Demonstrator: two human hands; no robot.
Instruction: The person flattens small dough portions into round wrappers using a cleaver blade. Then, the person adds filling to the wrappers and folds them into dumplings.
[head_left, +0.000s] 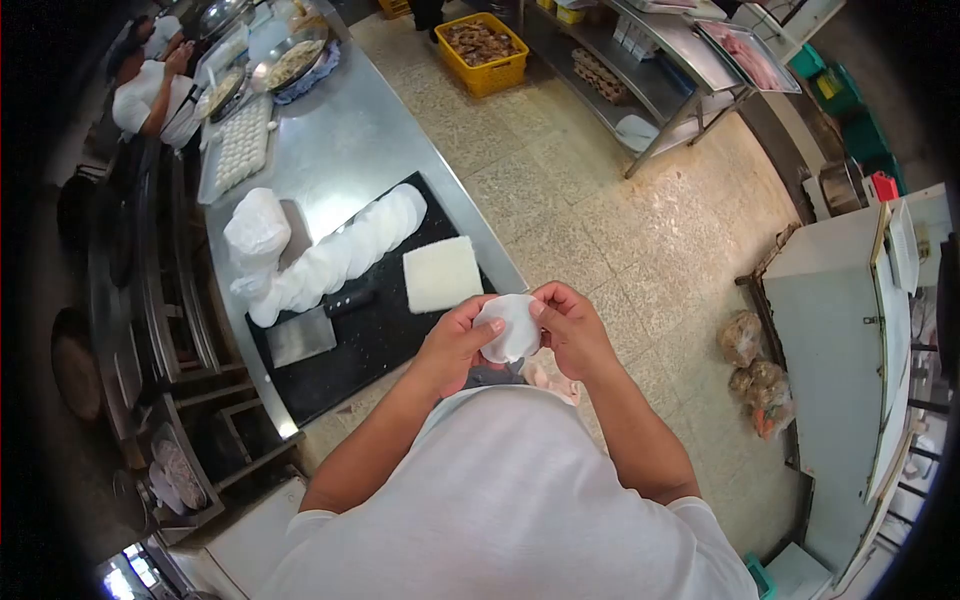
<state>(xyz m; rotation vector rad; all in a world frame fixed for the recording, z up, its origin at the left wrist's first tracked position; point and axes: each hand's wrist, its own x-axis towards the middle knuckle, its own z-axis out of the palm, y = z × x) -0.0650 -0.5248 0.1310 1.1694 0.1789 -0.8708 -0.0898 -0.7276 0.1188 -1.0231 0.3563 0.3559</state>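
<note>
Between my two hands, close to my body, is a thin white round sheet (511, 328). My left hand (455, 345) pinches its left edge, thumb on top. The right edge is pinched by my right hand (570, 330). Just beyond my left hand, a white square block or cloth (442, 274) lies on a black board (370, 350). A row of overlapping white rounds (345, 250) runs diagonally across the board. Left of the square lies a cleaver, its metal blade (302, 338) flat and its dark handle pointing toward the square.
The steel table (375, 125) holds a white bag (257, 225), a tray of small white pieces (240, 150) and bowls. Two people stand at its far left. A yellow crate (482, 55) is on the floor, near a steel shelf. Bags lie by a white cabinet (825, 300).
</note>
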